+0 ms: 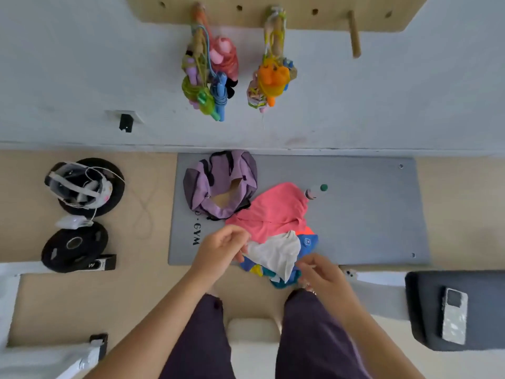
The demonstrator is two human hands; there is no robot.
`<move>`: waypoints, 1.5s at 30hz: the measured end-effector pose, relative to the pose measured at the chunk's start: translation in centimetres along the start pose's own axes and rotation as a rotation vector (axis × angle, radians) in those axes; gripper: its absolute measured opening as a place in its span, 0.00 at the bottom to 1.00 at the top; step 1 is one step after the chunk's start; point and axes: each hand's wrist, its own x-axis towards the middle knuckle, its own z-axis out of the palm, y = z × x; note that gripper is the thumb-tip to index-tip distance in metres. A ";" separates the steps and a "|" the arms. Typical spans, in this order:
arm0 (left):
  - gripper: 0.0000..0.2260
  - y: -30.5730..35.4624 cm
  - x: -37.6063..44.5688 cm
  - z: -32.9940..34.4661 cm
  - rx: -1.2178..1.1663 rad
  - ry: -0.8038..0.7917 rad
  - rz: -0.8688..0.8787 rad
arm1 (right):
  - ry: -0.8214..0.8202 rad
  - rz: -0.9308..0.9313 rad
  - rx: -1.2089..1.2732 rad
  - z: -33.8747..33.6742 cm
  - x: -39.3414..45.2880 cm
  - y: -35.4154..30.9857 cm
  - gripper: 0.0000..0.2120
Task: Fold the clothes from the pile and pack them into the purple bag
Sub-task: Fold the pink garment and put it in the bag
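You are at the very start of this job, as far as the view shows. The white garment (276, 253) lies on top of the pile (276, 242), and both of your hands are on it: your left hand (221, 246) pinches its left edge with curled fingers (240, 254), and your right hand (323, 274) has its fingers curled at the garment's lower right corner, apparently gripping the cloth there, though the exact contact is hard to make out. The garment is still crumpled, not spread or creased into a fold. Under it sit a large pink garment (273, 212), which reaches up to touch the purple bag (218, 184), and some blue and multicoloured pieces (306, 242) peeking out below and to the right of the white one. The purple bag lies just beyond the pile and to its left, unzipped, with its tan lining showing and no clothing visible inside. So nothing looks folded or packed yet; every piece in the pile remains to be done. All of this rests on the grey gym mat (369, 214) on the floor, with a small bottle (314, 191) just beyond the pink garment's right edge. Well to the left of the bag, off the mat, lie black weight plates (75, 246).
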 end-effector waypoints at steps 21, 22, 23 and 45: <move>0.11 -44.0 47.2 10.9 0.675 0.078 0.224 | 0.055 -0.112 -0.517 12.6 52.9 34.6 0.13; 0.07 -43.9 47.5 10.4 0.706 0.090 0.243 | 0.046 -0.109 -0.543 12.4 53.4 34.3 0.10; 0.05 -43.6 47.5 10.0 0.725 0.106 0.243 | 0.032 -0.104 -0.567 12.1 53.5 33.9 0.09; 0.06 -19.9 8.3 4.2 0.304 0.053 0.731 | -0.141 -0.817 -0.048 6.9 13.8 15.1 0.11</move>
